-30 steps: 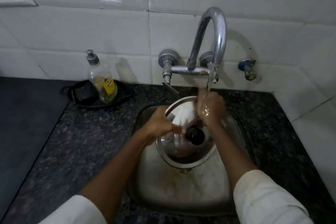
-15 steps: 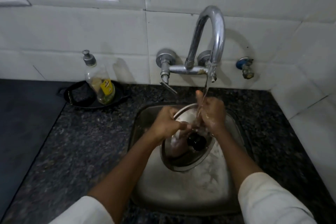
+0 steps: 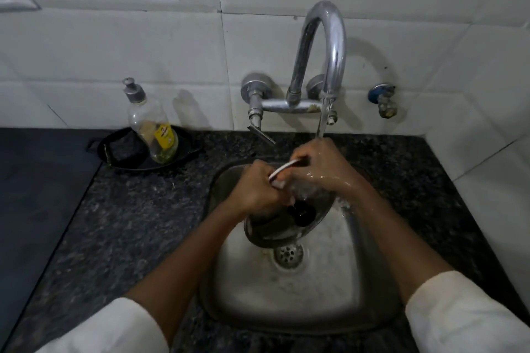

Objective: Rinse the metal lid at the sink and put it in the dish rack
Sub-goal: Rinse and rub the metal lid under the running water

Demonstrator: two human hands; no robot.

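Observation:
The round metal lid point(image 3: 275, 233) with a black knob point(image 3: 301, 213) hangs tilted over the steel sink point(image 3: 329, 295), just above the drain. My left hand point(image 3: 258, 190) grips its left rim. My right hand point(image 3: 321, 169) lies wet on the lid's upper part, right under the stream from the curved tap point(image 3: 324, 60). Much of the lid is hidden by both hands. No dish rack is in view.
A soap bottle point(image 3: 152, 129) stands in a black dish point(image 3: 140, 152) with a scrubber on the granite counter point(image 3: 137, 223) at the left. A small valve point(image 3: 384, 100) sticks out of the tiled wall at the right. The tap lever point(image 3: 261, 132) points down toward the sink.
The lid has tilted further and shows less of its face. Both hands have closed in together over its upper rim under the water.

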